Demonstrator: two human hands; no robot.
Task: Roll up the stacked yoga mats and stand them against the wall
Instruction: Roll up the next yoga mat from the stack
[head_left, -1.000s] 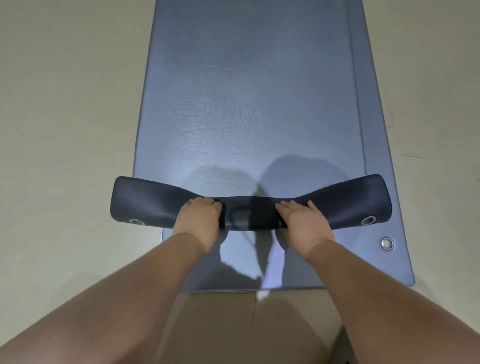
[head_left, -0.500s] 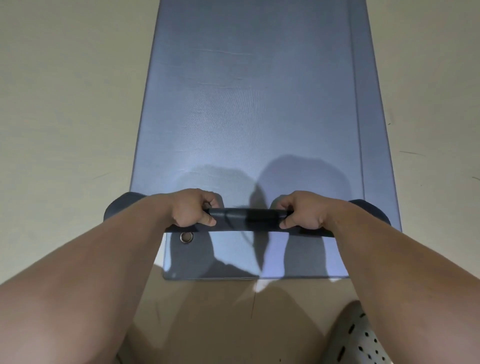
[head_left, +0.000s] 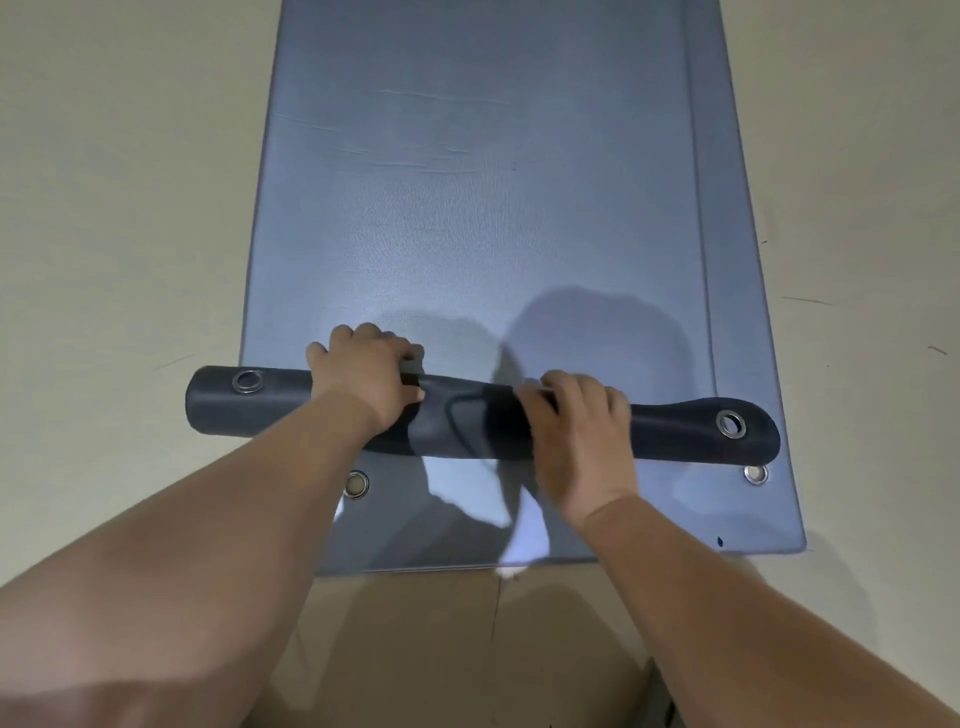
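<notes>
Dark mat roll (head_left: 467, 423) lies across the near end of the flat blue mats (head_left: 467, 208).
Left hand (head_left: 366, 382) and right hand (head_left: 584, 434) both curl their fingers over it, gripping.

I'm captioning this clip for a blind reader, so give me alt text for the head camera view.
Seen from above, a person's left hand and right hand grip the dark roll just started at the near end of a blue-grey top mat. It lies on a lower mat whose metal eyelets show, on a pale floor.
</notes>
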